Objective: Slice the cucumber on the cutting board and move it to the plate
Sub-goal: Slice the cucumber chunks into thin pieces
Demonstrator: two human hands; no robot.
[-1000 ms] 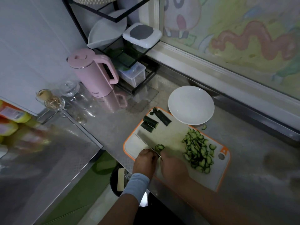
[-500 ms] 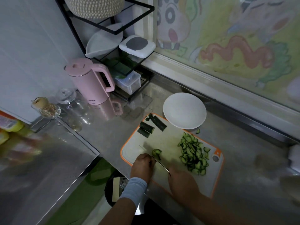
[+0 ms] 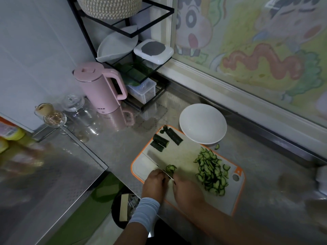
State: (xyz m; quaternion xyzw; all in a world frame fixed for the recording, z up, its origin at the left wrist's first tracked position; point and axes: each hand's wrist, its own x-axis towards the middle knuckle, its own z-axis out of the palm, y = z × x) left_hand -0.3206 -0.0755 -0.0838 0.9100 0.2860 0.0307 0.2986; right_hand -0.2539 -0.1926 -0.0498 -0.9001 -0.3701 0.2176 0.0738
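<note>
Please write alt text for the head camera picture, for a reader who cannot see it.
A right hand grips a knife on an orange-rimmed cutting board, the left hand close beside the blade. Cucumber slices lie piled on the board's right side, uncut pieces at its far corner. The white plate behind the board holds no cucumber yet.

Orange rim round the white cutting board (image 3: 182, 154), dark green skin on the cucumber chunks (image 3: 161, 139). Plain white for the plate (image 3: 203, 123), pink for the kettle (image 3: 99, 92), dull grey for the knife (image 3: 155, 160).
</note>
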